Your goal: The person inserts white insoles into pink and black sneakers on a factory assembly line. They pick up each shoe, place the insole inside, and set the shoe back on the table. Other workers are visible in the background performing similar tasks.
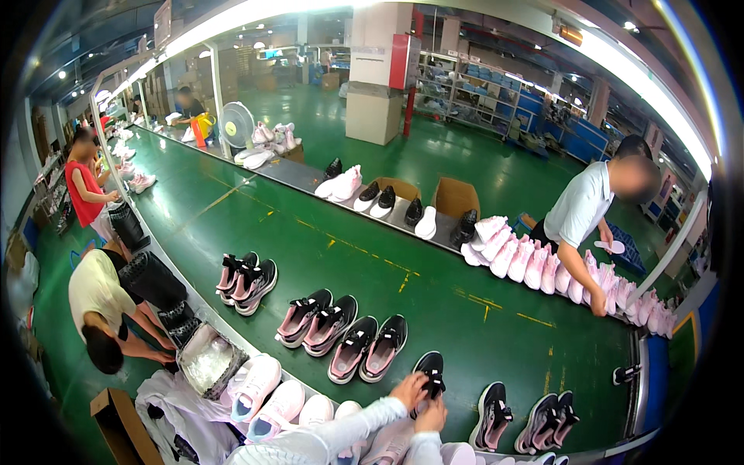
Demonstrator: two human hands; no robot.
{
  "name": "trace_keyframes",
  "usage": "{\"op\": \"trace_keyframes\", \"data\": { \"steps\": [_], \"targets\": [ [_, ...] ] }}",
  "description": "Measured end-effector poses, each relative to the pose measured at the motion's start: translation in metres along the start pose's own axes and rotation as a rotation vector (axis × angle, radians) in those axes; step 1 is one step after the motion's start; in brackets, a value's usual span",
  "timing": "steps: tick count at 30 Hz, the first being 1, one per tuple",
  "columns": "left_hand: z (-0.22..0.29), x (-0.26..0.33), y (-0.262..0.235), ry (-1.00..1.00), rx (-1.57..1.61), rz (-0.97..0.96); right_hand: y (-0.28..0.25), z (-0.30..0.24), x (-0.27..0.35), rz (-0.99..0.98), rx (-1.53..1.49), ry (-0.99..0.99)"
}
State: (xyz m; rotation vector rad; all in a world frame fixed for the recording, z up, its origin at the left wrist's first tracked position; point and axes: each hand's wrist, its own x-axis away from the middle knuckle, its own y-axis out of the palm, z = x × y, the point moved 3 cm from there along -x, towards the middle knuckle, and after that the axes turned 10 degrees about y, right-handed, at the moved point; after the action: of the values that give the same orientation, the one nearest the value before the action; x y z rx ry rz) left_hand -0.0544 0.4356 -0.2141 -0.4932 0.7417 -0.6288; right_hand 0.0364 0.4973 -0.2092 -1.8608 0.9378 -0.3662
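Observation:
A black sneaker (428, 362) with a pale sole edge rests on the green conveyor belt, toe pointing away from me. My left hand (409, 390) reaches in from the left, its bent fingers gripping the shoe near the laces. At the heel end, my right hand (431, 417) has its fingers closed on the same shoe; part of its grip is hidden. Left of my hands stand black-and-pink sneakers (367, 349) in pairs. To the right are another black sneaker (491, 417) and a further cluster of them (547, 422).
White and pink sneakers (280, 401) line the near ledge beneath my forearms. Pale pink shoes (535, 266) crowd the far ledge, where a co-worker (581, 205) stands. At left, another person (101, 298) bends beside black bins (155, 280). A fan (236, 125) stands farther back.

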Motion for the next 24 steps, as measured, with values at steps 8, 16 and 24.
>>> {"op": "trace_keyframes", "data": {
  "steps": [8, 16, 24],
  "targets": [
    [0.011, -0.017, 0.061, -0.321, -0.127, -0.773, -0.013, 0.011, 0.034, -0.233, 0.14, 0.199],
    [-0.067, -0.016, 0.133, -0.728, 0.106, -1.407, 0.007, 0.02, 0.019, -0.26, 0.28, 0.145],
    [-0.081, 0.0, 0.142, -0.394, -0.073, -1.63, -0.009, 0.016, 0.018, -0.261, 0.147, 0.313]
  ]
}}
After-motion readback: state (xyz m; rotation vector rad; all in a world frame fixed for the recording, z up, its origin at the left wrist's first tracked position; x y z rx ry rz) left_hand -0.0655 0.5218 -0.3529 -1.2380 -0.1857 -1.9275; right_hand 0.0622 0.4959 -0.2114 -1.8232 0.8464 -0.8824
